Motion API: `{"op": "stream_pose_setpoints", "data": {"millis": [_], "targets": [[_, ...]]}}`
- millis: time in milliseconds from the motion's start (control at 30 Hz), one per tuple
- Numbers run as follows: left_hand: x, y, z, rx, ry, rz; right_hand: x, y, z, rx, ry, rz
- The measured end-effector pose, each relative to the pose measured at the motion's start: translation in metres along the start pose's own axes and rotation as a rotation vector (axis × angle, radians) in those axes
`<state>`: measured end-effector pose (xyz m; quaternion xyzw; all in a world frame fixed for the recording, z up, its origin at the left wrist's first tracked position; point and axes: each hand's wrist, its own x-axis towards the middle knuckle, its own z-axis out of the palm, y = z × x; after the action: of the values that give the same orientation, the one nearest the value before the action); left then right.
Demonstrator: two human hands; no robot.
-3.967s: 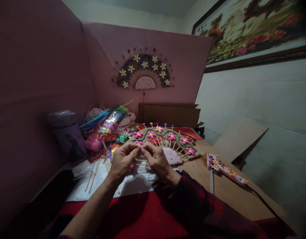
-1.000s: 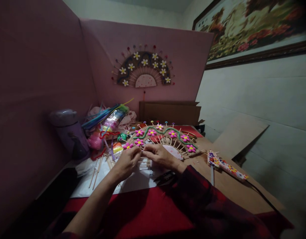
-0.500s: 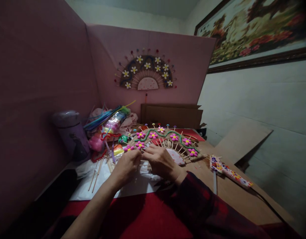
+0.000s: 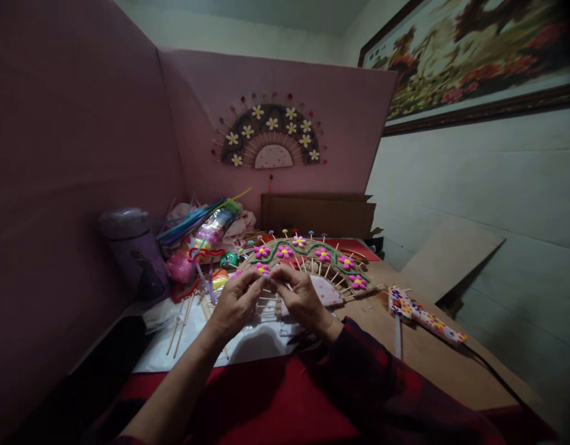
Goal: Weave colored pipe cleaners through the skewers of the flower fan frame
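My left hand and my right hand meet fingertip to fingertip, both closed in a pinch. Between them shows a small pale bluish lump, too small to name surely. Just behind and below the hands lies a half-round craft fan, wound with twine and set with thin sticks. Pink flowers with yellow centres, a wavy green strip and small coloured balls on the stick ends decorate it. Its dotted white half-round base is partly covered by my right hand.
On the left stand a purple bottle and a heap of craft supplies. Loose sticks rest on white paper. A flower-patterned glue gun with a cord lies right. Another fan hangs on the pink panel.
Both hands have turned so the thumbs and fingertips show, and the small pale lump has come into sight between them. The fan keeps its place.
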<state>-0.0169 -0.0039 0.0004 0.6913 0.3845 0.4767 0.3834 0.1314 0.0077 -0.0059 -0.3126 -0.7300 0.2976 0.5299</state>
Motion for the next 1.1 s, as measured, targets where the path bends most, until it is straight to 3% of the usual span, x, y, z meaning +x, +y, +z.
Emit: {"op": "stream_pose_setpoints", "data": {"millis": [133, 367, 533, 667, 833, 1100], "targets": [[0.001, 0.000, 0.001, 0.193, 0.058, 0.096, -0.001, 0.001, -0.003, -0.117, -0.012, -0.032], [0.001, -0.006, 0.000, 0.195, 0.068, 0.080, 0.000, 0.002, -0.006, -0.161, -0.062, -0.019], [0.001, -0.009, 0.005, 0.002, 0.156, 0.029, -0.001, 0.001, -0.001, -0.090, -0.055, 0.015], [0.001, -0.008, 0.008, -0.094, 0.203, 0.009, 0.000, 0.004, 0.005, 0.151, -0.024, 0.095], [0.000, -0.004, 0.009, -0.216, 0.159, -0.024, 0.001, 0.005, 0.004, 0.365, -0.062, 0.209], [0.000, 0.002, 0.003, -0.345, 0.118, -0.178, 0.004, 0.000, -0.001, 0.365, -0.080, 0.209]]}}
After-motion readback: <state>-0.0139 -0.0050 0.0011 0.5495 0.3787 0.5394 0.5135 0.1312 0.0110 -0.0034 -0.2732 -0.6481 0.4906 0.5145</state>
